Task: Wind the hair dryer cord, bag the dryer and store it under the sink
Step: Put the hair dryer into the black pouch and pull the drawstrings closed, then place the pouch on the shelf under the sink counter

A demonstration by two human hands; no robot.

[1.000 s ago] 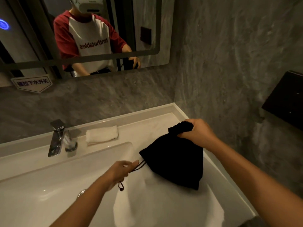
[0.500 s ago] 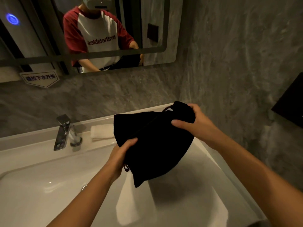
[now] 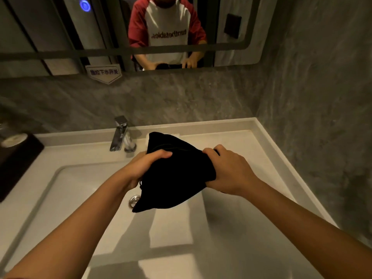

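Two bare hands hold one black drawstring bag [image 3: 175, 176] up over the white sink basin [image 3: 66, 198], and most of what matters sits in the middle of the view. At far left a dark box [image 3: 18, 158] stands on the table [image 3: 80, 156] beside the basin. Next comes the chrome faucet [image 3: 120, 133], with the drain [image 3: 134, 199] showing below the bag's hanging corner. The left hand [image 3: 143, 168] is curled shut around the bag's left side, its fingers [image 3: 161, 155] pressed into the cloth, and a bit of cord dangles just under the wrist. The bag bulges between the two hands and sags toward the basin, touching nothing below it. A pale folded towel [image 3: 177, 135] peeks out just behind the bag's top edge. The right hand [image 3: 227, 170] clamps the bag's right end, bunching the fabric closed in its grip. The hair dryer itself cannot be seen; judging by the bag's fullness it is probably inside, with its cord wound, though the cloth hides that. If so, winding and bagging look done or nearly done, perhaps with the drawstring left to cinch. Storing the bag under the sink is not yet done, and no cabinet or shelf below the sink is in view.
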